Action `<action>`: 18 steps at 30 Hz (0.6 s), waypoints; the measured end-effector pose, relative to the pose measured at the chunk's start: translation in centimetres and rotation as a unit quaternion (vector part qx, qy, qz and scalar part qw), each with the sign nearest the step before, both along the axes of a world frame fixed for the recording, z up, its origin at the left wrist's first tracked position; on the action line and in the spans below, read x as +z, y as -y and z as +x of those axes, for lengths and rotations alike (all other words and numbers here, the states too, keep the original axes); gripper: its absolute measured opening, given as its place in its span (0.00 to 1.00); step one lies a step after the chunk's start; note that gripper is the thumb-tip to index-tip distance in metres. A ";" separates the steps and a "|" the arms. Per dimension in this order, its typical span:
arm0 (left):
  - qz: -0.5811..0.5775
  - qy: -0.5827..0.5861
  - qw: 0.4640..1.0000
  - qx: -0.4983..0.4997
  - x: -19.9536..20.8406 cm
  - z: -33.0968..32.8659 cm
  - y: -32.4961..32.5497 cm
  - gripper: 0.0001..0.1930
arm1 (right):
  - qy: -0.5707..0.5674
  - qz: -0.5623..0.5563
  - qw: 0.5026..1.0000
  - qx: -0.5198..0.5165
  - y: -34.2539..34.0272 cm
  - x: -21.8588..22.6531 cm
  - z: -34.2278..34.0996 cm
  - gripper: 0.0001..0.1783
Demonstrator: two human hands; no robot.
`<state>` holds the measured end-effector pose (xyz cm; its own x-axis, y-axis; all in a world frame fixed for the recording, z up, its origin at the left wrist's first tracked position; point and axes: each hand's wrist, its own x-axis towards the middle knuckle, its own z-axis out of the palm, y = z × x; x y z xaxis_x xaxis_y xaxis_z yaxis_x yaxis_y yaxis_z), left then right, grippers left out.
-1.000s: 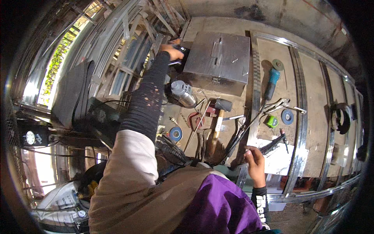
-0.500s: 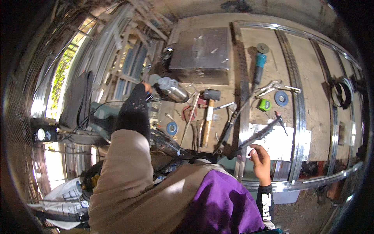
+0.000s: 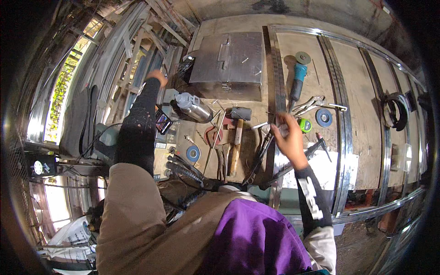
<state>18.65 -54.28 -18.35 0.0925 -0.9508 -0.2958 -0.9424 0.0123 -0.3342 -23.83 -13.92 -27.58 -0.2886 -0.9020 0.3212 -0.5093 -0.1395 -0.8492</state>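
Right grip near hammer, whose handle points toward the person

Left of the right fingers, worn wood on the hammer handle; farther left, shiny metal on the bottle beneath a matt plastic lid. Beyond, leftward, scuffed sheet metal on the box. Just right, green plastic, apparently glossy, on the tape measure.

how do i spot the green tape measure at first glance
Right of the big grey metal box lies a teal-and-black angle grinder. Below it in view, beside the person's right hand, sits the small bright green tape measure: boxy, unlike the round blue disc nearby.
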 end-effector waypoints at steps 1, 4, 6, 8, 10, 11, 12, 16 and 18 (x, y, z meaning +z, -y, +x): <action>-0.049 -0.061 0.993 -0.088 2.6 -7.5 -2.3 0.35 | -0.068 -0.003 0.998 -0.001 3.1 0.5 -0.3 0.28; -0.078 -0.289 0.818 -0.492 0.3 -19.3 -6.4 0.55 | -0.105 -0.023 0.994 -0.020 10.4 0.2 -0.3 0.30; 0.030 -0.092 0.874 -0.477 -1.8 -22.9 -9.3 0.68 | -0.063 -0.020 0.997 -0.025 12.8 0.6 1.4 0.27; 0.052 -0.063 0.850 -0.521 -3.6 -22.0 -8.2 0.63 | -0.035 -0.029 0.999 -0.004 12.7 1.3 3.3 0.22; 0.057 -0.088 0.832 -0.545 -4.6 -21.2 -7.2 0.59 | -0.052 -0.024 0.998 0.036 11.0 2.2 3.5 0.18; 0.059 -0.090 0.822 -0.559 -4.8 -21.0 -6.5 0.57 | -0.067 -0.017 0.996 0.049 10.3 1.9 3.2 0.17; 0.057 -0.098 0.805 -0.582 -4.1 -21.9 -5.9 0.55 | -0.062 0.014 0.997 0.051 9.5 1.8 2.3 0.15; 0.107 -0.189 0.741 -0.635 4.6 -24.5 -0.8 0.41 | -0.010 0.173 0.978 0.119 7.1 0.9 -0.8 0.13; 0.089 -0.319 0.720 -0.609 8.3 -24.3 4.1 0.32 | -0.011 0.231 0.961 0.150 7.5 2.4 -0.6 0.13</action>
<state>-5.63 -58.35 -10.10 -0.9876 -0.1527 -0.0359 -0.1567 0.9498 0.2707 -24.48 -21.45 -25.19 0.0098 -0.9914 -0.1306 -0.5239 0.1062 -0.8451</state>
